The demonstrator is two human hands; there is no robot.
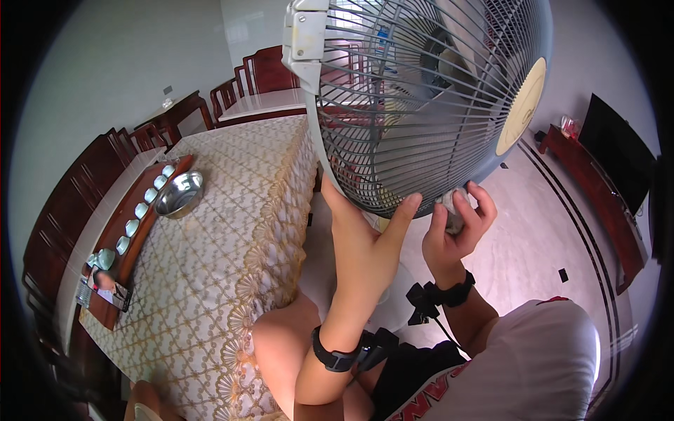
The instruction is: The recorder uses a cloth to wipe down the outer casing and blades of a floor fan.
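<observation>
A large electric fan (421, 116) with a wire cage, a blue-grey rim and a cream centre badge fills the upper middle. My left hand (363, 237) holds the bottom of its cage from below, with the thumb on the wires. A crumpled pale cloth (453, 205) is pinched in my right hand (461, 226), which presses it against the lower rim of the fan. Both wrists wear black straps with small devices. The blades inside the cage are partly hidden by the wires.
A table with a gold-patterned lace cloth (221, 210) stands at the left, bearing a steel bowl (180, 194) and a wooden tray (113, 294) of pale cups. Dark wooden benches (73, 210) line the wall. At the right, a television (618, 152) stands on a low red-brown cabinet (595, 205).
</observation>
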